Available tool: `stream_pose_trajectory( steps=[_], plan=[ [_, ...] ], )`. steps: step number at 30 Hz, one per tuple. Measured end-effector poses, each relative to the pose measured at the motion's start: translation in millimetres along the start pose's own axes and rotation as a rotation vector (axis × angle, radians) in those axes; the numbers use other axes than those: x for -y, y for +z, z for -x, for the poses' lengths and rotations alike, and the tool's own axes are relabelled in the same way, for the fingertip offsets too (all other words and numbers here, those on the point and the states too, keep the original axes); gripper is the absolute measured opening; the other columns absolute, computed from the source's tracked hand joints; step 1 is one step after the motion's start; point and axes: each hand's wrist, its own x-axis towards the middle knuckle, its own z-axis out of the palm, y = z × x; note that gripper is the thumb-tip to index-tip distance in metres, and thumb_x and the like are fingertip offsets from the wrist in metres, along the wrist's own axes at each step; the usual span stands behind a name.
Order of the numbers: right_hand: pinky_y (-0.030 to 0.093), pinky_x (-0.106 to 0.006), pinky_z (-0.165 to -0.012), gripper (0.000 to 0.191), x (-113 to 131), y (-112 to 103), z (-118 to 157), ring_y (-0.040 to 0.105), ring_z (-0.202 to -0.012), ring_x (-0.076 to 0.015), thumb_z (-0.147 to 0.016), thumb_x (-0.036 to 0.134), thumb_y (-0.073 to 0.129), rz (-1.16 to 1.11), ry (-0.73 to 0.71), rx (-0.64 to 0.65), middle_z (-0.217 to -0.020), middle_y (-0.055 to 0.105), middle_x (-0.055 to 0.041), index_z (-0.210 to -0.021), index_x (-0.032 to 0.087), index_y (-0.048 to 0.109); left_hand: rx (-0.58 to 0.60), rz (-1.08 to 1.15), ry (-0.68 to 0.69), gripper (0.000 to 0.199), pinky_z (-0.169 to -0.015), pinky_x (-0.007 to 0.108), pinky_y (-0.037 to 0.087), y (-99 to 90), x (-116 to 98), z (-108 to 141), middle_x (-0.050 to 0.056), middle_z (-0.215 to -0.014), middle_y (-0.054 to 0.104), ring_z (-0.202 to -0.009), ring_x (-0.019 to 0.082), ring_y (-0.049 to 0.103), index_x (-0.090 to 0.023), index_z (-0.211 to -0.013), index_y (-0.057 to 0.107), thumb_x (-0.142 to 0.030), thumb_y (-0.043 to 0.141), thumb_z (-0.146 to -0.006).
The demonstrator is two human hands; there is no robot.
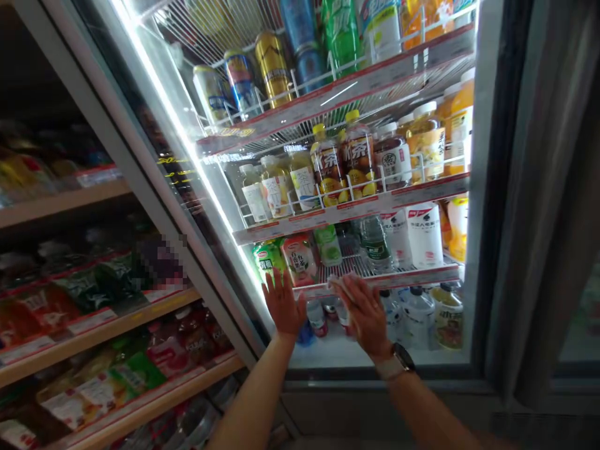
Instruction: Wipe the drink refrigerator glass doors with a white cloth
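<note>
1. A pale cloth (337, 284) is in front of the glass door (435, 373), around its lower middle, under the right hand (369, 315).
2. The right hand's fingers lie together over the cloth, seemingly pinning it to the glass. A dark watch (403, 357) is on that wrist.
3. The left hand (284, 306), fingers spread, faces the glass door and holds nothing; whether it touches the glass, I cannot tell.
4. The cloth looks light, soft and hard to damage, but likely to bunch; a folded part under the whole palm seems the best hold.
5. The glass door looks stiff, smooth and rather slippery; its frame would give a surer hold than the pane.
6. Behind the glass door, wire shelves (328, 217) carry cans (274, 65) high up, tea bottles (359, 153) midway and a water bottle (375, 244) lower. A light strip (164, 87) glows along its left side.
7. Left of the glass door, dim wooden shelves (56, 206) hold packs and bottles.
</note>
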Motion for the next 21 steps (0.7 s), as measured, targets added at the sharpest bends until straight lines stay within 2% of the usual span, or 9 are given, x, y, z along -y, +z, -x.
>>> stream_pose_trajectory(
  steps=[3, 6, 8, 10, 12, 15, 18, 21],
  plan=[
    [0.02, -0.051, -0.122, 0.062, -25.3, -14.2, -9.9, 0.031, -0.145, -0.0249, -0.092, 0.005, 0.042, 0.042, 0.169, -0.166, -0.152, 0.044, -0.0064, -0.15, 0.028, 0.038, -0.02, 0.003, 0.011, 0.066, -0.123, 0.048, 0.01, -2.1, -0.5, -0.7, 0.012, -0.163, 0.013, -0.151, 0.026, 0.007, -0.015, -0.156, 0.013, -0.035, 0.037, -0.098],
    [0.023, -0.06, -0.118, 0.06, -49.0, -29.0, -23.2, 0.027, -0.146, -0.031, -0.092, 0.008, 0.039, 0.064, 0.345, -0.33, -0.157, 0.035, -0.008, -0.15, 0.024, 0.039, -0.024, 0.001, 0.01, 0.065, -0.123, 0.049, 0.012, -1.7, 0.2, 0.6, 0.012, -0.162, 0.015, -0.151, 0.026, 0.006, -0.016, -0.156, 0.013, -0.034, 0.037, -0.098],
    [0.023, -0.063, -0.117, 0.059, -57.6, -34.2, -32.6, 0.026, -0.147, -0.033, -0.091, 0.009, 0.038, 0.059, 0.428, -0.391, -0.158, 0.032, -0.0089, -0.149, 0.021, 0.04, -0.018, -0.002, 0.004, 0.065, -0.123, 0.049, 0.013, -0.6, 0.8, 2.6, 0.012, -0.162, 0.016, -0.151, 0.026, 0.007, -0.016, -0.156, 0.013, -0.036, 0.036, -0.098],
    [0.019, -0.064, -0.118, 0.06, -55.2, -32.0, -41.0, 0.022, -0.148, -0.0331, -0.091, 0.01, 0.039, 0.048, 0.459, -0.403, -0.159, 0.03, -0.0084, -0.15, 0.02, 0.037, -0.013, -0.001, -0.004, 0.065, -0.123, 0.05, 0.013, 0.1, 1.2, 4.6, 0.012, -0.162, 0.018, -0.151, 0.027, 0.009, -0.017, -0.156, 0.014, -0.036, 0.036, -0.097],
    [0.017, -0.064, -0.118, 0.062, -40.5, -21.5, -46.3, 0.019, -0.149, -0.0327, -0.092, 0.011, 0.038, 0.031, 0.436, -0.373, -0.16, 0.027, -0.0077, -0.152, 0.023, 0.033, -0.011, -0.002, -0.008, 0.065, -0.123, 0.049, 0.014, -0.2, 1.1, 5.7, 0.012, -0.162, 0.019, -0.151, 0.027, 0.01, -0.016, -0.156, 0.014, -0.036, 0.036, -0.097],
    [0.02, -0.061, -0.119, 0.061, -1.9, 3.8, -44.4, 0.02, -0.149, -0.0309, -0.094, 0.01, 0.036, 0.009, 0.343, -0.272, -0.159, 0.031, -0.0069, -0.153, 0.026, 0.03, -0.012, -0.023, -0.012, 0.066, -0.122, 0.049, 0.015, -1.5, -0.3, 6.0, 0.012, -0.161, 0.021, -0.151, 0.027, 0.011, -0.016, -0.156, 0.015, -0.035, 0.037, -0.097],
    [0.021, -0.051, -0.121, 0.063, 38.0, 27.7, -31.1, 0.026, -0.147, -0.0252, -0.094, 0.007, 0.038, 0.024, 0.252, -0.155, -0.153, 0.043, -0.0057, -0.153, 0.028, 0.031, -0.011, -0.054, -0.011, 0.065, -0.122, 0.05, 0.018, -1.8, -1.5, 6.1, 0.013, -0.161, 0.023, -0.151, 0.027, 0.012, -0.016, -0.156, 0.014, -0.036, 0.035, -0.097],
    [0.02, -0.042, -0.122, 0.059, 62.1, 40.9, -14.2, 0.029, -0.146, -0.0211, -0.094, 0.006, 0.043, 0.025, 0.16, -0.08, -0.144, 0.054, -0.0062, -0.149, 0.026, 0.04, -0.018, -0.062, -0.004, 0.065, -0.122, 0.048, 0.017, -1.4, -1.5, 6.5, 0.012, -0.161, 0.022, -0.151, 0.026, 0.011, -0.015, -0.155, 0.014, -0.036, 0.034, -0.098]
  ],
)
